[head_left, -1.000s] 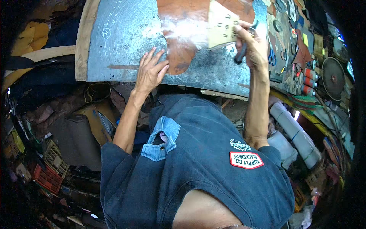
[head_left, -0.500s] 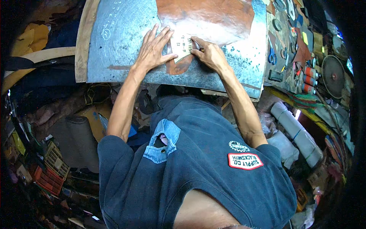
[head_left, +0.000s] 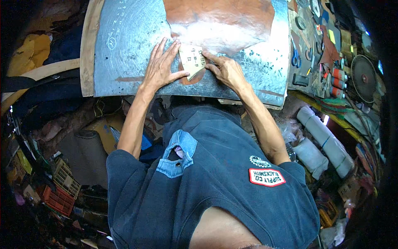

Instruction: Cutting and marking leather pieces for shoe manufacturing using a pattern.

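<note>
"Where does the card lie from the fingers?"

"Between the two hands, at upper centre of the frame. The cream card [head_left: 192,62] rests on the narrow lower tongue of the brown leather [head_left: 219,16], above the metal surface [head_left: 132,58]. The left hand [head_left: 158,64] is to its left, the right hand [head_left: 228,71] to its right."

"And its long axis?"

"Roughly up and down the frame, the lower end tapering to a corner and leaning slightly right."

"Which hand is nearer?"

"Neither, really; both reach its edges. The left fingers are spread flat, thumb at the lower left edge, fingertips by the upper left corner, gripping nothing that I can see. The right forefinger and thumb sit a little apart at the right edge; the other fingers curl under, and I cannot tell whether they hold anything."

"Count things for me."

"Two hands, one card, one piece of leather. At upper right, one pair of blue-handled scissors [head_left: 295,54], one black block [head_left: 300,79], three orange cans [head_left: 338,84] in a row, and one round fan [head_left: 365,79]. At lower left, one red crate [head_left: 58,201]."
</note>
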